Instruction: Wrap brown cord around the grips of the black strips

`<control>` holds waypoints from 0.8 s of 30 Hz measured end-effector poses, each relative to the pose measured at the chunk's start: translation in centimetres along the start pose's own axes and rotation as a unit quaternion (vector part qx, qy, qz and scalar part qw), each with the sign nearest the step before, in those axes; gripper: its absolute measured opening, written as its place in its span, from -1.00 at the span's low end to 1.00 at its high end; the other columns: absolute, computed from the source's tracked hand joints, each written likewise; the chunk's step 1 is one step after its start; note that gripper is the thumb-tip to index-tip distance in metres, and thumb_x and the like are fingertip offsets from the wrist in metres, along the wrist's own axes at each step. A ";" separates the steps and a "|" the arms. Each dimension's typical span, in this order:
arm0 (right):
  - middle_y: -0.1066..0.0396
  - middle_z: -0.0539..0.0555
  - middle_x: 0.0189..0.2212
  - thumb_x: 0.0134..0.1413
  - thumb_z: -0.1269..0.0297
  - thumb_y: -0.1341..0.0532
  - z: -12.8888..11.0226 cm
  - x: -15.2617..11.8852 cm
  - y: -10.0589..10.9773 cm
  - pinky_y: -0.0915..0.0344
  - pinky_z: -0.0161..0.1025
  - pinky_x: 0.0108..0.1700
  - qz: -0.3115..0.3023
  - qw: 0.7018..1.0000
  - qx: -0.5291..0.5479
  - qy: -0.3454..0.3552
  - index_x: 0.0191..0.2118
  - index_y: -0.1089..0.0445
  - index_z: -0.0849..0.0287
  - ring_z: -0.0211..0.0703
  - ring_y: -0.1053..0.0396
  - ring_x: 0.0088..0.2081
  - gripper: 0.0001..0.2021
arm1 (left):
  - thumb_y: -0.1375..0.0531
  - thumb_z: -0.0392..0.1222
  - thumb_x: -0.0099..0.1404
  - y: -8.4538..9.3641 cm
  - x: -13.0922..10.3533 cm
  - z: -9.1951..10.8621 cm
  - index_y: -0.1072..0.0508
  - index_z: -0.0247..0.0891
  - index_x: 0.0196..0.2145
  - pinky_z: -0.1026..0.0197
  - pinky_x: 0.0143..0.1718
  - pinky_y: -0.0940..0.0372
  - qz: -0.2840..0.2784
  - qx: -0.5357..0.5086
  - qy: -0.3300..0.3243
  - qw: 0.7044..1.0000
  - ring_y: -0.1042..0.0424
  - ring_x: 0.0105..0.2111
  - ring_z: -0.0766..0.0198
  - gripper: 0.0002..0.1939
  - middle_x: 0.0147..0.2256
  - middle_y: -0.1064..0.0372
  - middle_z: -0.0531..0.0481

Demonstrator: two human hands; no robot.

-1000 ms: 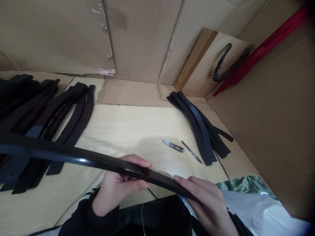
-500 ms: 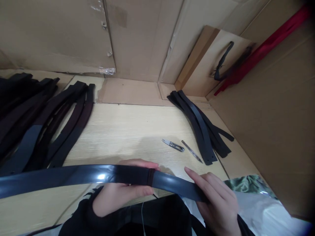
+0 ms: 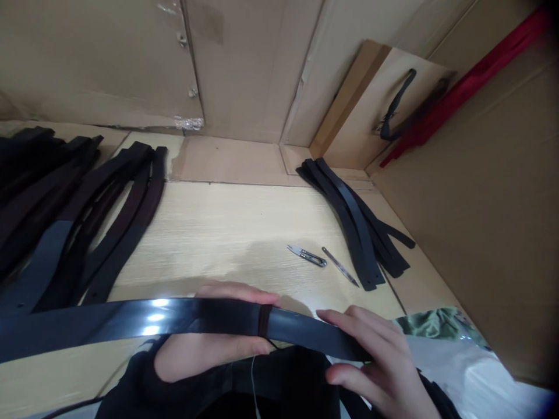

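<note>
The left hand (image 3: 196,356) holds 1 long dark strip (image 3: 196,315) in front of the body, above the near edge of the surface (image 3: 218,221). Thumb at the near edge; fingers at the far edge, beside the brown band (image 3: 264,321) around the strip. The right hand (image 3: 386,356) is wide: its fingers lie over the right end of the strip, with the thumb spread apart below. The snips (image 3: 307,256) and 1 thin pointed tool (image 3: 340,267) lie near each other beyond the hands. Similar strips lie in 2 groups: left pile (image 3: 74,215) and right pile (image 3: 349,215).
</note>
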State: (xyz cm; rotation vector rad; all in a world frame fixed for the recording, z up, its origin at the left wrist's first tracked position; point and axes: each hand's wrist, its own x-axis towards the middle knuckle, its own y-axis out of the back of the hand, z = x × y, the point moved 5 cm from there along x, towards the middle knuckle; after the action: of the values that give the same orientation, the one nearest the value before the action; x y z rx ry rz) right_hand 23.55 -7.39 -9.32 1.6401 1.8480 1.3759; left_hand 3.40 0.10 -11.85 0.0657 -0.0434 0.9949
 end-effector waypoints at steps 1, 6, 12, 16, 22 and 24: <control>-0.27 0.00 -0.57 0.11 -0.03 -0.15 0.0 0.1 0.1 -0.21 -0.32 -0.59 -0.010 1.000 0.010 -0.005 -0.13 -0.37 0.24 -0.25 -0.27 -0.57 -0.59 | -0.42 -0.32 -0.06 0.0 0.0 0.1 -0.55 0.04 -0.17 0.21 -0.15 -0.40 -0.009 0.006 -0.006 1.000 -0.54 -0.22 0.15 -0.54 -0.23 -0.58 0.06; -0.30 0.00 -0.57 0.15 0.01 -0.13 -0.3 0.0 0.5 -0.22 -0.32 -0.58 -0.014 1.000 0.019 -0.010 -0.18 -0.36 0.20 -0.25 -0.30 -0.56 -0.67 | -0.41 -0.30 -0.04 -0.2 0.1 0.5 -0.54 0.08 -0.15 0.16 -0.21 -0.43 -0.043 -0.003 -0.035 0.998 -0.54 -0.23 0.12 -0.53 -0.23 -0.57 0.03; -0.34 0.00 -0.55 0.17 0.03 -0.12 -0.2 -0.4 0.4 -0.22 -0.31 -0.56 -0.005 0.999 0.030 -0.023 -0.16 -0.34 0.16 -0.25 -0.32 -0.55 -0.70 | -0.43 -0.19 -0.07 0.3 -0.1 1.3 -0.50 0.13 -0.09 0.08 -0.09 -0.37 -0.010 0.030 -0.094 0.995 -0.47 -0.14 0.07 -0.46 -0.17 -0.52 0.00; -0.35 0.00 -0.55 0.17 0.00 -0.11 0.0 -0.6 0.5 -0.21 -0.31 -0.55 0.004 0.999 0.042 -0.018 -0.16 -0.35 0.16 -0.26 -0.32 -0.55 -0.68 | -0.35 -0.13 0.04 -0.1 0.3 0.5 -0.51 -0.03 -0.05 0.18 -0.27 -0.39 -0.050 -0.022 -0.074 0.996 -0.47 -0.28 0.17 -0.55 -0.15 -0.43 -0.10; -0.31 -0.01 -0.60 0.16 -0.03 -0.10 -0.3 -0.1 0.5 -0.18 -0.32 -0.59 0.002 0.998 0.066 -0.005 -0.20 -0.38 0.16 -0.26 -0.31 -0.58 -0.65 | -0.22 -0.05 0.21 0.0 1.0 -0.9 -0.62 -0.04 -0.27 0.28 -0.38 -0.36 -0.102 -0.129 -0.018 0.986 -0.48 -0.41 0.27 -0.81 -0.32 -0.50 -0.09; -0.32 -0.01 -0.61 0.16 -0.04 -0.09 -0.3 0.1 0.5 -0.17 -0.32 -0.60 0.003 0.998 0.068 0.000 -0.22 -0.38 0.15 -0.26 -0.31 -0.59 -0.65 | -0.24 -0.15 0.20 0.2 1.2 -0.8 -0.62 -0.03 -0.30 0.29 -0.38 -0.37 -0.100 -0.117 -0.032 0.988 -0.48 -0.43 0.29 -0.86 -0.37 -0.52 -0.08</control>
State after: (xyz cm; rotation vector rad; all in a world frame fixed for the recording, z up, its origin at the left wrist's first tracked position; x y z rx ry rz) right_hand 23.56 -7.50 -8.75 1.7103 1.9776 1.2779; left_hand 3.90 1.28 -12.54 -0.1113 -0.2074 0.7815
